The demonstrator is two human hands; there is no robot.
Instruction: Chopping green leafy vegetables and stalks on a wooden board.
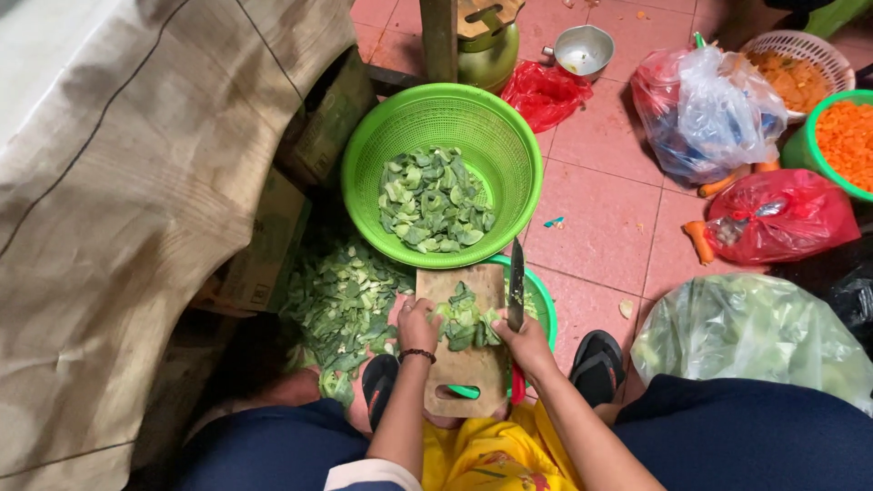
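A big brown cloth sheet [136,182] is seen on the left side, draped over something that is hidden under it. Pink floor tiles [609,209] are seen on the right. A large clear bag of green leaves [755,332] is set by the person's leg, and it looks not yet cut. A heap of green scraps [341,305] is left on the floor beside a brown cardboard box [264,245].

A round green plastic basket [443,173] is placed just past the board. A good layer of cut green leaf pieces [435,202] is already held in it, but it is far from full. So some of the cutting is judged done, and much is judged left.

A small brown wooden cutting board [466,341] is laid over a second green bowl [538,300], most of which is hidden. A little bunch of chopped green leaves [464,325] is kept in the middle of the board.

The left hand [416,327] is pressed against the leaves, with the fingers curled close together. The right hand [526,341] is wrapped tight around the handle of a long steel knife [516,282], and the blade is pointed away toward the basket.

The knife handle is mostly covered by the hand. The orange pieces in the far tubs [841,136] are cut off by the picture edge.
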